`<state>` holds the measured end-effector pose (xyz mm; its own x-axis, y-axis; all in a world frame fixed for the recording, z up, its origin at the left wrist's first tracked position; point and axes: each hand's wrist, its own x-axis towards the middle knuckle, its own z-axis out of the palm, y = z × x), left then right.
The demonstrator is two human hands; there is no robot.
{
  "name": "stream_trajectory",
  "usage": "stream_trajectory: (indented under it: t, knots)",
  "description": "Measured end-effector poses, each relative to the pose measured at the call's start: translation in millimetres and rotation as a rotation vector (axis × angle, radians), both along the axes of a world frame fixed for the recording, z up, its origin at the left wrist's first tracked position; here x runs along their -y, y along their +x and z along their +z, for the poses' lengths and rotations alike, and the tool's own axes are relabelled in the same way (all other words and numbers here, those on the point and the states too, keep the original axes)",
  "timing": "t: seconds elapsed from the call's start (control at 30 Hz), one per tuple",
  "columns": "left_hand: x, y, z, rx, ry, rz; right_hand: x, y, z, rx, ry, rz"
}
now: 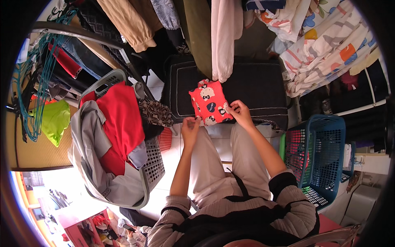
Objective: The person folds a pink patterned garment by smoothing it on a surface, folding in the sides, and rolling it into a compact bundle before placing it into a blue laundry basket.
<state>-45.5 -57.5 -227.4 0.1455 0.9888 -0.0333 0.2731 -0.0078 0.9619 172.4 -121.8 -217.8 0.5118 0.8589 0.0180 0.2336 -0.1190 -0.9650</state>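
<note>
A folded red cloth with a white cartoon-cat and dark heart print (202,102) lies on a black fabric-covered surface (259,83) before my knees. At its near left corner, the fingertips of my left hand (190,130) pinch the edge. My right hand (242,115) has thumb and curled fingers on the cloth's right edge, near the lower corner. The cloth's underside is hidden.
Left of me stands a grey laundry basket (151,168) heaped with red and grey clothes (122,120). A blue perforated basket (327,136) is on my right. Garments (223,40) hang over the black surface's far side. Teal wire hangers (26,89) hang at far left.
</note>
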Motion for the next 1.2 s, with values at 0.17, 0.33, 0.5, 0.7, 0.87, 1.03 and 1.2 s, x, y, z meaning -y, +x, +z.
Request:
stream_trajectory:
  t: [0.17,0.33,0.5,0.7,0.87,1.03,1.2]
  knots:
    - [14,16,-16,0.092,0.012,-0.094,11,-21,-4,-0.240,-0.096,0.105]
    - [7,29,-17,0.071,0.044,-0.005,11,-17,-8,-0.410,-0.013,0.065]
    - [22,22,-23,-0.194,0.305,0.125,13,-12,-9,-0.493,-0.018,0.088]
    - [16,27,-26,0.245,-0.005,-0.016,14,-16,-4,-0.477,-0.037,0.148]
    - [13,26,-23,0.756,-0.257,0.030,20,-12,10,-0.653,-0.161,0.131]
    - [15,29,-17,0.726,-0.345,-0.099,17,-6,-4,-0.303,-0.141,0.163]
    - [9,34,-16,0.531,-0.195,-0.206,7,12,-32,0.014,0.044,0.113]
